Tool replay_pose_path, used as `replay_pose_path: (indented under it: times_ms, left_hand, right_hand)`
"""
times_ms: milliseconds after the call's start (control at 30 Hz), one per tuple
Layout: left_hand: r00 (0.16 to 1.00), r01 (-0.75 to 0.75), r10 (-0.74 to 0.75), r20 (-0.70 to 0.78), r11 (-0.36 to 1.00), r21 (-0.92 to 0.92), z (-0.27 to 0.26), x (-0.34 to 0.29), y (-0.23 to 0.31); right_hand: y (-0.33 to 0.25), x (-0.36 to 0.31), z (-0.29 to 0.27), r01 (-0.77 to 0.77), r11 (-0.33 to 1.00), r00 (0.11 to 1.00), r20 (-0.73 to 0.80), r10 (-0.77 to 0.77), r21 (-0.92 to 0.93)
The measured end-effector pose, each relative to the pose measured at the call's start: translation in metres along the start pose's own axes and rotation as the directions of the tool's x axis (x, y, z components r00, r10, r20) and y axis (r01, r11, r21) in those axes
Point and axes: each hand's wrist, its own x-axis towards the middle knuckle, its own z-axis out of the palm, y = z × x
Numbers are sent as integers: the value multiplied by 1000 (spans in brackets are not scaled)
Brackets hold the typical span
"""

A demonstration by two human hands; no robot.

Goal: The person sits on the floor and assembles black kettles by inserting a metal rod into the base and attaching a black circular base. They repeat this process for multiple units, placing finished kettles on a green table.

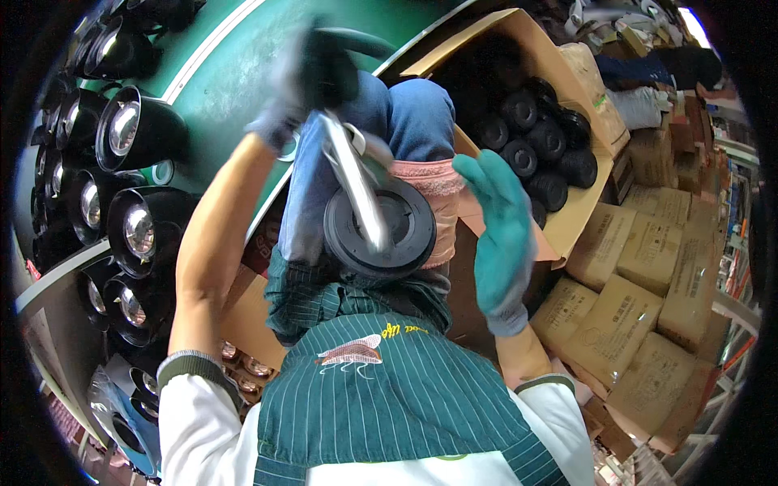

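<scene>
My left hand point(296, 85), in a greyish glove, is smeared by motion above the far end of my lap. A blurred dark shape point(336, 69) is at its fingers; I cannot make out what it is or whether it is gripped. A round black disc point(340, 243) with a raised rim rests on my lap. Over it slants a blurred silvery rod-like thing point(356, 186), its far end close to the left hand. To the right of the disc, my right hand point(498, 243), in a teal glove, is open with its fingers stretched out and nothing in it.
Black lamp-like housings point(150, 227) with shiny insides crowd the left beside the green tabletop point(231, 61). An open carton point(579, 206) of black round parts stands ahead to the right. Stacked cardboard boxes point(620, 324) fill the right. Another person point(660, 69) is at the far right.
</scene>
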Motion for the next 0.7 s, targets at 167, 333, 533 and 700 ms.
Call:
replay_pose_path:
  times_ms: [167, 333, 533, 700]
  left_hand:
    - [765, 213, -206, -610, 975, -63, -111, -38, -45]
    - [512, 350, -59, -857, 925, 145, -107, -54, -67]
    - [759, 70, 408, -508, 724, 686, -112, -84, -92]
    - [670, -544, 716, 195, 295, 785, -45, -159, 38]
  right_hand:
    - [10, -26, 11, -128, 926, 977, 116, 180, -355]
    - [24, -20, 35, -15, 857, 991, 104, 80, -515]
    - [-25, 2, 15, -8, 909, 1000, -23, -2, -418]
    - [-1, 50, -23, -91, 964, 897, -400, 188, 250]
